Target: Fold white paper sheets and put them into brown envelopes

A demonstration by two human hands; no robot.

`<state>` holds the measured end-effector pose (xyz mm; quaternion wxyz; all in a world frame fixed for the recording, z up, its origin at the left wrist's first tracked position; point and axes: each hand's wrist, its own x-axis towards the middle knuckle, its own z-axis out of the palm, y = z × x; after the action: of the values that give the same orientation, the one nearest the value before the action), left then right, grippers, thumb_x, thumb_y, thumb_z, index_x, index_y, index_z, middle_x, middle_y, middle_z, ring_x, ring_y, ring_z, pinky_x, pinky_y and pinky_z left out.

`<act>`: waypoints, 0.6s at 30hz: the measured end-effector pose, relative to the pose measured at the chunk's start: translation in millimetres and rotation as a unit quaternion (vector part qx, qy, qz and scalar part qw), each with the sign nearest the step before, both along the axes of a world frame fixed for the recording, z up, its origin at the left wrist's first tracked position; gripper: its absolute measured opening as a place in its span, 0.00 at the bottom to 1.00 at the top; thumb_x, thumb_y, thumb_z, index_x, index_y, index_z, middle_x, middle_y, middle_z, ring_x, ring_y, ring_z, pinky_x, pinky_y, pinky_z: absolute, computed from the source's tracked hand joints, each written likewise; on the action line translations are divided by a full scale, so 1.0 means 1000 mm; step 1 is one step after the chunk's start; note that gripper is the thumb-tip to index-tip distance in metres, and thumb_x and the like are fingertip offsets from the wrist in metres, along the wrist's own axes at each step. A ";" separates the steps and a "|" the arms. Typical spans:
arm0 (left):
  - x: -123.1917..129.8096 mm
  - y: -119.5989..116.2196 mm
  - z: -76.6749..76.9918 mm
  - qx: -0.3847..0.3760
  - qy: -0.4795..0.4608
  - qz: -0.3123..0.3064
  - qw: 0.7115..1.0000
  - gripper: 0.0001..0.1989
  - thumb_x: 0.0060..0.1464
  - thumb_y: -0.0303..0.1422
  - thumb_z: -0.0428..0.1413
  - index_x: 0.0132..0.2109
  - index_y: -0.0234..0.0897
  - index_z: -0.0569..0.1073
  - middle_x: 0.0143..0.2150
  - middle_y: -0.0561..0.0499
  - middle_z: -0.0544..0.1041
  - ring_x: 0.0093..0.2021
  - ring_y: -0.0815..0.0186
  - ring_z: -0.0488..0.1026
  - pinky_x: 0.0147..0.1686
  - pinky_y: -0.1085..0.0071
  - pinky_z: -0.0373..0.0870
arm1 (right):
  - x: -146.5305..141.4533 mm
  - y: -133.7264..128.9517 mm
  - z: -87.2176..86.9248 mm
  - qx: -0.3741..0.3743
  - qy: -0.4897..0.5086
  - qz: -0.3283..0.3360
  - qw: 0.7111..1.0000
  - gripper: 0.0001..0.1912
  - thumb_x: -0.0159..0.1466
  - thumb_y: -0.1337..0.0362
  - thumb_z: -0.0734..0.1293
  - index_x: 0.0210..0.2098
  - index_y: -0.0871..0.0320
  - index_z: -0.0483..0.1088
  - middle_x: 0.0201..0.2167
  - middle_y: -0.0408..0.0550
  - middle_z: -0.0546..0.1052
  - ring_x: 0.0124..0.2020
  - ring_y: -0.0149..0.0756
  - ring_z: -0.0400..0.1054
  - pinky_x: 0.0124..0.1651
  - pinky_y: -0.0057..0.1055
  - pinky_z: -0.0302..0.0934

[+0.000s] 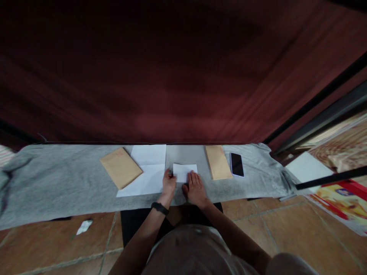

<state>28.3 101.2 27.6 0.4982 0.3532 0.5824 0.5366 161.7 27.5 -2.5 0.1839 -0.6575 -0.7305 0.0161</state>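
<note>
Paper, small, white and folded [183, 172], lies flat on the gray cloth [258, 172] that covers the desk, between the two hands. The left hand [169, 181] pinches its left edge with bent fingers, and a black band [159, 208] goes around that wrist. Something dark is at those fingertips, but it is too small to tell what. The right hand [196, 189] is open, with its fingers pressed down on the paper's lower right part.

Big white sheets [151, 177] with a fold line lie to the left of the left hand. A tan envelope [120, 168] sits tilted on top of their left side. To the right of the right hand is a tan stack [218, 162], and a phone [237, 165] with a dark screen lies just beside it. A white scrap [84, 227] is on the brown tile floor [241, 210].
</note>
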 end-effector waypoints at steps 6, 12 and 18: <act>0.008 -0.010 0.041 0.010 -0.043 -0.064 0.997 0.21 0.49 0.34 0.64 0.51 0.35 0.77 0.40 0.47 0.80 0.39 0.63 0.77 0.39 0.69 0.74 | -0.005 0.024 0.031 -0.031 0.372 -0.068 0.925 0.25 0.69 0.59 0.62 0.63 0.59 0.67 0.66 0.59 0.68 0.67 0.48 0.62 0.69 0.46 0.55; 0.000 -0.019 0.036 -0.103 -0.093 -0.040 0.990 0.27 0.54 0.40 0.65 0.58 0.38 0.71 0.45 0.45 0.80 0.43 0.63 0.78 0.39 0.70 0.74 | -0.002 0.038 0.044 -0.068 0.660 -0.098 0.741 0.28 0.70 0.43 0.55 0.52 0.57 0.72 0.49 0.54 0.81 0.47 0.45 0.77 0.48 0.42 0.73; 0.001 -0.018 0.002 -0.089 -0.005 -0.103 0.991 0.33 0.52 0.32 0.61 0.65 0.34 0.65 0.30 0.55 0.76 0.27 0.67 0.74 0.31 0.70 0.71 | -0.006 0.023 0.028 -0.145 0.690 -0.092 0.703 0.24 0.71 0.47 0.55 0.52 0.57 0.71 0.52 0.60 0.80 0.48 0.45 0.78 0.48 0.43 0.73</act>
<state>29.4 82.7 29.3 0.5831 0.3627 0.5858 0.4304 156.0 50.9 25.5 0.5394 -0.5449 -0.3234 0.5546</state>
